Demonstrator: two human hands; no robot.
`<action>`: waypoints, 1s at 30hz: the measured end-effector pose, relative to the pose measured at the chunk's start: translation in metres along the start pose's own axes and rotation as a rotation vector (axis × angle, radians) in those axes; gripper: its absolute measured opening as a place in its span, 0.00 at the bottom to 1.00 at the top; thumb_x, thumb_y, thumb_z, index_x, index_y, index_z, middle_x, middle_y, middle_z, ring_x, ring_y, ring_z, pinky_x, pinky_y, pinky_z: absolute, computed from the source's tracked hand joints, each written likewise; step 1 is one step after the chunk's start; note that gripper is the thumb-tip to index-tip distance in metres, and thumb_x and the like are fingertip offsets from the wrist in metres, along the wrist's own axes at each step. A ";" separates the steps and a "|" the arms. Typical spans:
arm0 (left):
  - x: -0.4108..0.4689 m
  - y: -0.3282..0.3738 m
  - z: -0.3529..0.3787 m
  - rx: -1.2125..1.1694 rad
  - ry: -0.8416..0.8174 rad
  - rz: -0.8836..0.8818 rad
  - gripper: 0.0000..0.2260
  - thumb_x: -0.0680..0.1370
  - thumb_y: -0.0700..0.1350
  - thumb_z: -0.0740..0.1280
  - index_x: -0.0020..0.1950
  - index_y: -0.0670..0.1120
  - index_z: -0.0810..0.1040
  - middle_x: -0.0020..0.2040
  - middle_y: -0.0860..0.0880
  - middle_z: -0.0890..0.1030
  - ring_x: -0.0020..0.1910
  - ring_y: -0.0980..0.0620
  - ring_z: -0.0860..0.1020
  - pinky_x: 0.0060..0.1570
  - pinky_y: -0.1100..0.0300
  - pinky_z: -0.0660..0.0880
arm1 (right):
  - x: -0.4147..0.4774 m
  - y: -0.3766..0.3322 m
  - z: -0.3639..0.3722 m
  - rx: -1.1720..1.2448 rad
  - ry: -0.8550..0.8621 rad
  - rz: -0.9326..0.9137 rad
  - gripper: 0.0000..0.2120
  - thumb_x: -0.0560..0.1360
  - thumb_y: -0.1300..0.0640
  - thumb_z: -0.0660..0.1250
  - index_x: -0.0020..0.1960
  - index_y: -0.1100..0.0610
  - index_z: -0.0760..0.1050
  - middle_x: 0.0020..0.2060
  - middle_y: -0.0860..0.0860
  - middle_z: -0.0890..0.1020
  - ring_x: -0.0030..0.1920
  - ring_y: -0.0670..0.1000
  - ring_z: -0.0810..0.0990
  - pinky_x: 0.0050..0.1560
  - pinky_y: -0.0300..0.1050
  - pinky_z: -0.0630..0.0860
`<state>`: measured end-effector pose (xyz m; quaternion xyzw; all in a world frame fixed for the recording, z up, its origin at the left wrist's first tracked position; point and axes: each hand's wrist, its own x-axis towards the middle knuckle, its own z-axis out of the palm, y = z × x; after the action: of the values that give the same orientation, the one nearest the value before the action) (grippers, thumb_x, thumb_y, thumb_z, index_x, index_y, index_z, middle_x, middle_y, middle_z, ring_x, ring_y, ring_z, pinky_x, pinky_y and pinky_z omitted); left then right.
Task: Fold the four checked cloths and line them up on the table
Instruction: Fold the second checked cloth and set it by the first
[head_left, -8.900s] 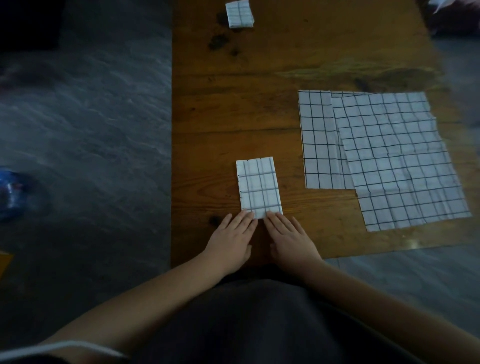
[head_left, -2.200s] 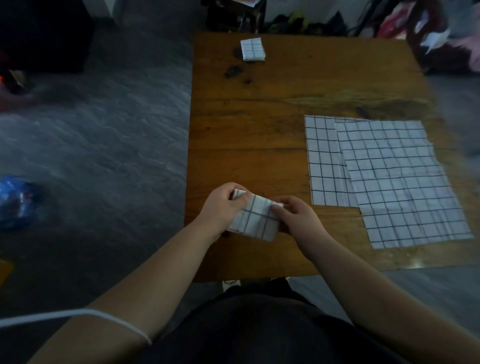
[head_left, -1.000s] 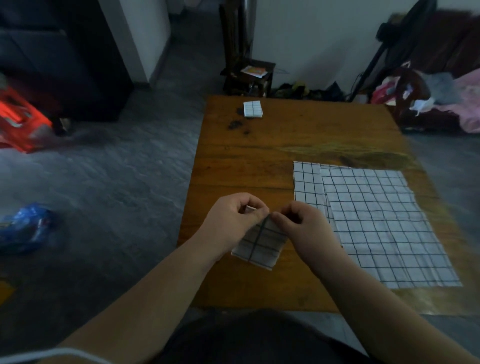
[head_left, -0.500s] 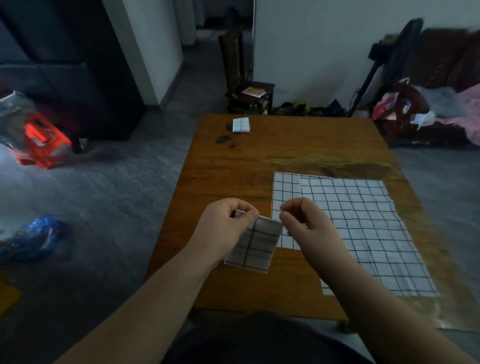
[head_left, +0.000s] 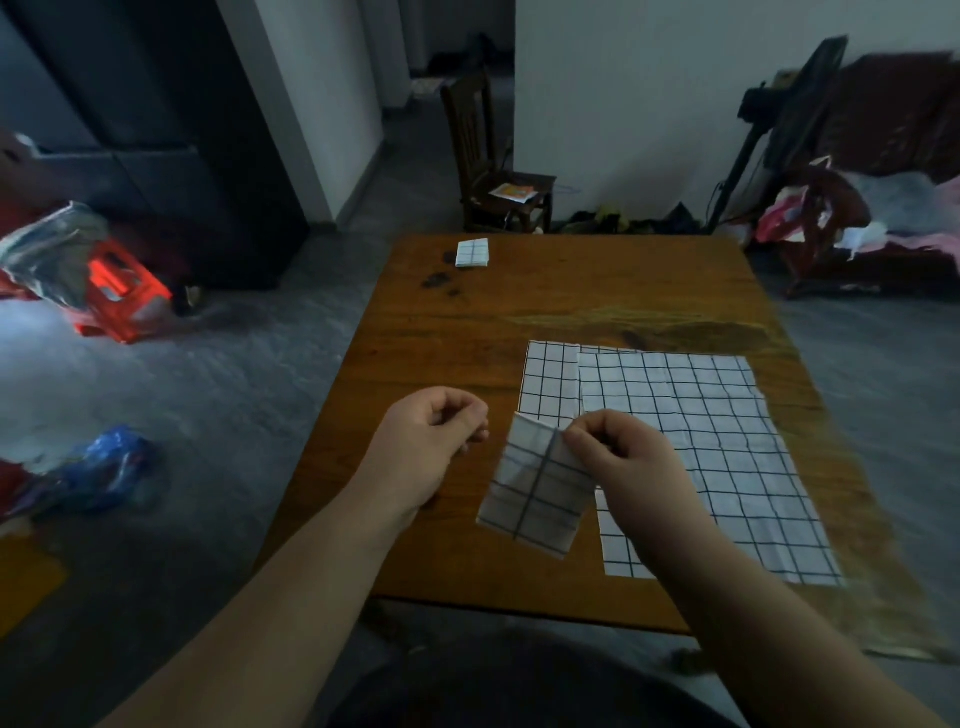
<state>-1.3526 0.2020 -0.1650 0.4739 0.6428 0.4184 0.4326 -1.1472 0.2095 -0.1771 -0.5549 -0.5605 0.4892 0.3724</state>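
A folded checked cloth (head_left: 535, 493) hangs above the near part of the wooden table (head_left: 467, 332), pinched at its top edge by my right hand (head_left: 623, 457). My left hand (head_left: 431, 441) is just left of it, fingers curled, holding nothing and apart from the cloth. Another folded checked cloth (head_left: 472, 253) lies at the table's far left corner. Two unfolded checked cloths lie flat on the right half: the top one (head_left: 717, 457) overlaps the lower one (head_left: 548, 384), of which only a left strip shows.
Dark stains (head_left: 439, 280) mark the wood near the far folded cloth. A wooden chair (head_left: 498, 176) stands beyond the table's far edge. A red crate (head_left: 119, 291) and a blue bag (head_left: 98, 473) lie on the grey floor at left. Piled clothes (head_left: 857, 208) sit at far right.
My left hand has let go of the folded cloth and drawn away to the left. The right hand alone now holds it. The view has tilted up.
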 end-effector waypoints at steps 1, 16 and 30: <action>-0.002 0.001 0.001 -0.027 -0.055 -0.003 0.06 0.82 0.47 0.67 0.56 0.50 0.82 0.46 0.55 0.86 0.48 0.58 0.84 0.48 0.62 0.81 | -0.001 0.001 -0.001 0.024 -0.005 0.011 0.05 0.79 0.54 0.67 0.47 0.53 0.80 0.43 0.49 0.83 0.45 0.48 0.82 0.42 0.41 0.76; -0.010 -0.008 0.008 0.325 -0.191 -0.057 0.09 0.80 0.57 0.67 0.52 0.56 0.85 0.46 0.57 0.86 0.48 0.61 0.82 0.53 0.57 0.79 | 0.022 -0.010 0.015 -0.319 -0.281 -0.116 0.02 0.79 0.48 0.67 0.49 0.44 0.78 0.44 0.43 0.82 0.45 0.41 0.80 0.41 0.37 0.76; -0.035 -0.029 -0.036 0.274 -0.073 -0.180 0.07 0.81 0.53 0.67 0.52 0.56 0.86 0.48 0.61 0.86 0.47 0.64 0.82 0.43 0.72 0.75 | 0.048 -0.025 0.035 -0.193 -0.214 -0.116 0.04 0.82 0.51 0.65 0.49 0.47 0.77 0.46 0.44 0.78 0.46 0.43 0.75 0.37 0.37 0.70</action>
<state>-1.3877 0.1571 -0.1773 0.4837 0.7178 0.2688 0.4226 -1.1925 0.2545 -0.1675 -0.4996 -0.6725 0.4670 0.2829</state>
